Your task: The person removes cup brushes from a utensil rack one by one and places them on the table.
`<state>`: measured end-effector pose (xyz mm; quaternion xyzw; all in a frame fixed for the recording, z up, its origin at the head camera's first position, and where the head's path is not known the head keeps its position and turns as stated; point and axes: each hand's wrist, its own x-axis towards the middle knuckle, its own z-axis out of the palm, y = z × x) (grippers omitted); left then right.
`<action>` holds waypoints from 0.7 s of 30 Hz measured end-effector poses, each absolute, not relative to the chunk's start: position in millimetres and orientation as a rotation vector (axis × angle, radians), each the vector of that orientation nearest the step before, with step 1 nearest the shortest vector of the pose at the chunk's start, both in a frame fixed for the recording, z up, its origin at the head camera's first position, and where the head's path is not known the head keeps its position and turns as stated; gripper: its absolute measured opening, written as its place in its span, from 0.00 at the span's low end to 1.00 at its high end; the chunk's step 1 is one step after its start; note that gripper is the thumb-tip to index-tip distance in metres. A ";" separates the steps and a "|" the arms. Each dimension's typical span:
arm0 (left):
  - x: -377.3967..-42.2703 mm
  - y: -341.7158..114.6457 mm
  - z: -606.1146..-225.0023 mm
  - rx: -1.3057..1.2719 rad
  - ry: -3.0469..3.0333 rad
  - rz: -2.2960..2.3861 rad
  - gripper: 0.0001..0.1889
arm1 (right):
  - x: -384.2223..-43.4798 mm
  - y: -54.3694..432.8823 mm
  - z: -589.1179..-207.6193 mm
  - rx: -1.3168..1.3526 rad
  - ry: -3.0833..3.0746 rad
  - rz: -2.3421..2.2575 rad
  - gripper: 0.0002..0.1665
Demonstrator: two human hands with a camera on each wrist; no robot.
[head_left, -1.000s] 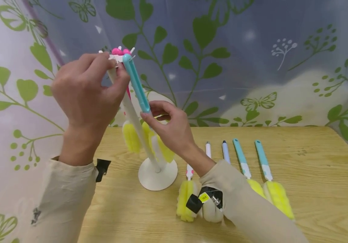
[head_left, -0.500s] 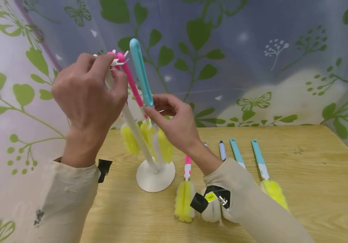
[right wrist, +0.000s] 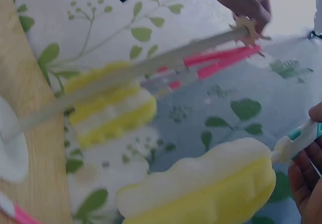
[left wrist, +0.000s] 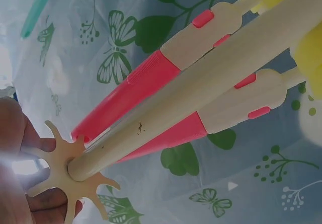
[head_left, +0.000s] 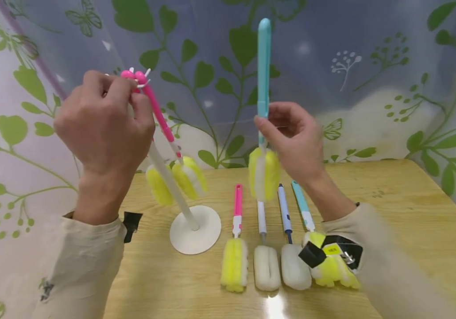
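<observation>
My left hand (head_left: pixel 106 124) grips the hooked top (left wrist: pixel 60 166) of a white stand (head_left: pixel 178 195), whose round base rests on the table. Two pink-handled sponge brushes (head_left: pixel 156 110) hang from its hooks, yellow-and-white heads downward. To the right, my right hand (head_left: pixel 299 141) pinches a teal-handled sponge brush (head_left: pixel 264 66) at the lower end of its handle. That brush is upright in the air, its yellow-and-white sponge (right wrist: pixel 201 183) below the fingers and apart from the stand.
On the wooden table (head_left: pixel 152 279) lies a row of brushes: a pink-handled one (head_left: pixel 234 266), a white one (head_left: pixel 267 268), a blue-handled one (head_left: pixel 295 268) and teal-handled ones (head_left: pixel 303 204), partly covered by my right forearm. A leaf-patterned curtain (head_left: pixel 212 88) rises behind.
The teal brush has come off the stand's hooks and moved right and up in my right hand. My left hand keeps its grip on the stand's top.
</observation>
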<state>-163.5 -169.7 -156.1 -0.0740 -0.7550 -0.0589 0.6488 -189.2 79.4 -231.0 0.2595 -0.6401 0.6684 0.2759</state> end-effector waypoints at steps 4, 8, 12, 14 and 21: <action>-161.0 -174.8 -155.7 -0.157 -1.696 -0.114 0.14 | -188.7 119.2 -230.6 0.589 -1.727 1.745 0.12; -157.4 -177.2 -154.9 -0.154 -1.699 -0.115 0.14 | -188.7 160.2 -239.3 0.428 -1.795 1.658 0.12; -156.4 -179.1 -154.7 -0.142 -1.698 -0.129 0.13 | -189.0 199.3 -252.3 0.267 -1.827 1.667 0.13; -155.9 -180.0 -154.8 -0.138 -1.701 -0.132 0.13 | -187.6 218.0 -259.8 0.222 -1.819 1.717 0.13; -154.1 -182.8 -156.6 -0.127 -1.700 -0.132 0.13 | -176.8 270.1 -287.4 0.067 -1.995 1.730 0.15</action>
